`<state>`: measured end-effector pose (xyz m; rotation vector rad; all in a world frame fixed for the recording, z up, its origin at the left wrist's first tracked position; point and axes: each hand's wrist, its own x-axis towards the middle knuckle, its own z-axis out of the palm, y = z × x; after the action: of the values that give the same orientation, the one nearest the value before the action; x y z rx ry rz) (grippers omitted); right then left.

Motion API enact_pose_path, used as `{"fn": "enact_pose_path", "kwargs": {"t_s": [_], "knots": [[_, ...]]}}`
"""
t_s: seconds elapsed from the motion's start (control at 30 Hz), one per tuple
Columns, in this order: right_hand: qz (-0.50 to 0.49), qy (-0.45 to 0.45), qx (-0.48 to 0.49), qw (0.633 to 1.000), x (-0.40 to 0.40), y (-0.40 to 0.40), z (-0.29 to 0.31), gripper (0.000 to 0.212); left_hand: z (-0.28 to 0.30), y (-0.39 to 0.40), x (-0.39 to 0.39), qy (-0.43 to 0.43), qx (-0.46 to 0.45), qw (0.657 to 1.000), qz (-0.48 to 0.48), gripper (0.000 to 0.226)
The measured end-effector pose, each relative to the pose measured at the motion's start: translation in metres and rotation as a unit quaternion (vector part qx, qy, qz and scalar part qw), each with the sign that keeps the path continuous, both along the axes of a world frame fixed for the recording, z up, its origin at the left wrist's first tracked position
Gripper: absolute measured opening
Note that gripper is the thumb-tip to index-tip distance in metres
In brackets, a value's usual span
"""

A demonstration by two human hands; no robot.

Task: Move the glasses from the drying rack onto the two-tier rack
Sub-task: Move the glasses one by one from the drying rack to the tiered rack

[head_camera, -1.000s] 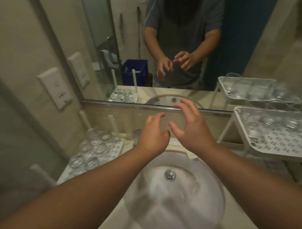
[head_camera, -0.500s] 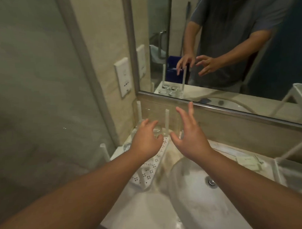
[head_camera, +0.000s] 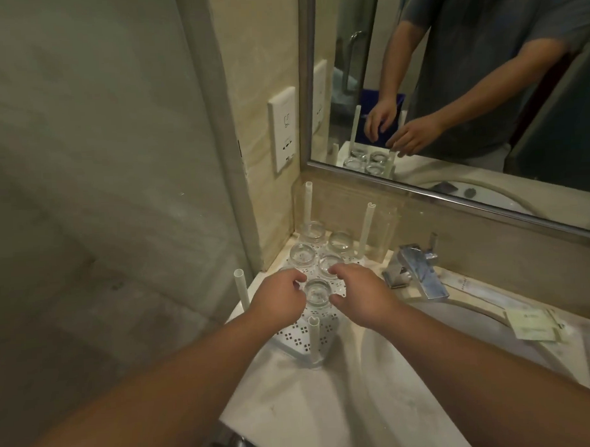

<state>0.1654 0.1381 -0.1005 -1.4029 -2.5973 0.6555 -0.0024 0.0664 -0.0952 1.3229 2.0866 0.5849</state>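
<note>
Left hand (head_camera: 279, 299) and right hand (head_camera: 363, 296), fingers curled, flanking nearest glass (head_camera: 317, 291) on drying rack (head_camera: 299, 337); grip unclear.

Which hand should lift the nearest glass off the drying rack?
Either, marginally right. The right hand has thumb and fingers flanking the nearest glass; the left hand sits beside it, fingers curled toward its rim. Neither clearly grips yet.

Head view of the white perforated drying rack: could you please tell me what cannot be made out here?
- Left hand: fingertips curl out of sight, so contact with the nearest clear glass is unclear.
- Right hand: fingertips hidden likewise.
- White perforated drying rack: middle covered by both hands.
- Two-tier rack: beyond the right edge.
</note>
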Motion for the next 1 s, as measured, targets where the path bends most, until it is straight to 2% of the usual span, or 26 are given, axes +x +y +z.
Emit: {"fn": "enact_pose_path", "kwargs": {"t_s": [0.1, 0.2, 0.4, 0.53, 0.7, 0.83, 1.0], "knots": [[0.01, -0.032, -0.019, 0.999, -0.012, -0.002, -0.014, 0.062, -0.01, -0.005, 0.001, -0.016, -0.047, 0.999, -0.004, 0.048], [0.024, -0.026, -0.025, 0.999, -0.021, -0.004, -0.025, 0.07, -0.015, -0.007, 0.007, -0.022, -0.068, 0.997, -0.021, 0.055], [0.049, -0.043, -0.028, 0.997, -0.032, -0.007, -0.036, 0.078, -0.014, -0.007, 0.014, -0.018, -0.082, 0.994, -0.066, 0.03], [0.032, -0.073, -0.026, 0.997, -0.037, -0.008, -0.037, 0.077, -0.015, -0.009, 0.012, -0.077, -0.092, 0.992, -0.028, 0.055], [0.031, -0.129, -0.024, 0.991, -0.042, -0.003, -0.038, 0.071, -0.02, -0.01, 0.009, -0.169, -0.11, 0.979, 0.041, 0.056], [0.022, -0.108, -0.037, 0.993, -0.041, -0.004, -0.045, 0.071, -0.018, -0.013, 0.01, -0.238, -0.11, 0.962, 0.072, 0.055], [-0.009, -0.077, -0.045, 0.996, -0.035, -0.005, -0.041, 0.068, -0.015, -0.015, 0.01, -0.284, -0.113, 0.947, 0.098, 0.051]]}}
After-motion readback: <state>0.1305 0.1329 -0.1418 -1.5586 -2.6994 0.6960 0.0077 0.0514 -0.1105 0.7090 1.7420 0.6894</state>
